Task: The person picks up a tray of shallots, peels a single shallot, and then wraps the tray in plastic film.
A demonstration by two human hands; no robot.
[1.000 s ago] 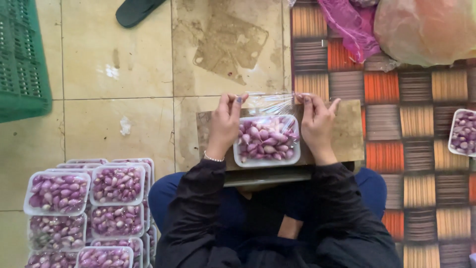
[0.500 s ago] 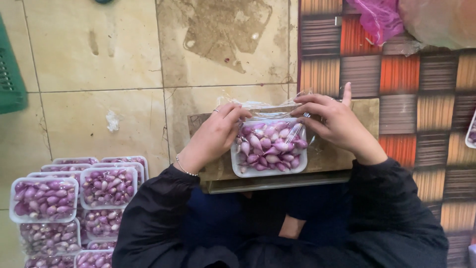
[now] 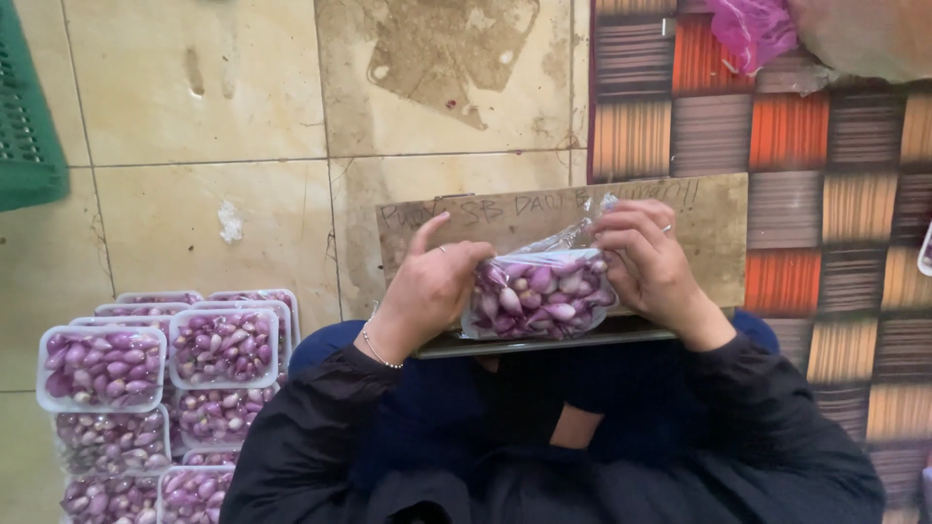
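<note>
A white tray of purple shallots point(image 3: 540, 294) sits tilted toward me on a flat wooden board point(image 3: 714, 228) across my lap. Clear plastic film point(image 3: 573, 236) is stretched over it and bunches at its far edge. My left hand point(image 3: 430, 288) grips the tray's left side, thumb pointing up. My right hand point(image 3: 650, 267), with a ring on one finger, holds the right side and pinches the film at the top.
Stacked wrapped trays of shallots point(image 3: 160, 388) stand on the tiled floor at my left. A green crate point(image 3: 29, 126) is at the far left edge. A striped mat point(image 3: 835, 243) lies to the right, with a pink bag point(image 3: 748, 29) at the top.
The tray has been tipped up toward me from lying flat on the board. Both hands have closed in around its sides and the film is pulled over the top.
</note>
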